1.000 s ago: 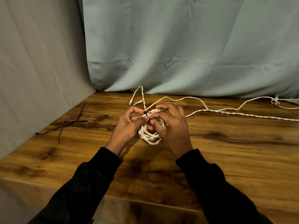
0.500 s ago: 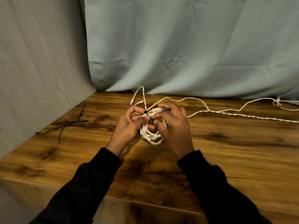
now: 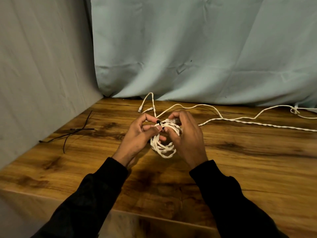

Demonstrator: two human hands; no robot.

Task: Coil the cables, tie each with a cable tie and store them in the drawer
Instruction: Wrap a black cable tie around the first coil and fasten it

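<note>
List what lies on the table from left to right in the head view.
Spare black cable ties → left hand → coiled white cable → right hand → loose twisted white cable trailing off to the right edge.

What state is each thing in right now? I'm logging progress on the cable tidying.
coiled white cable: wound in loops, held above the table between both hands.
black cable tie: at the coil's top; whether it is fastened cannot be told.
left hand: pinches the tie.
right hand: grips the coil.
loose white cables: uncoiled, strewn across the table.
spare black ties: lying unused at the table's left.
</note>
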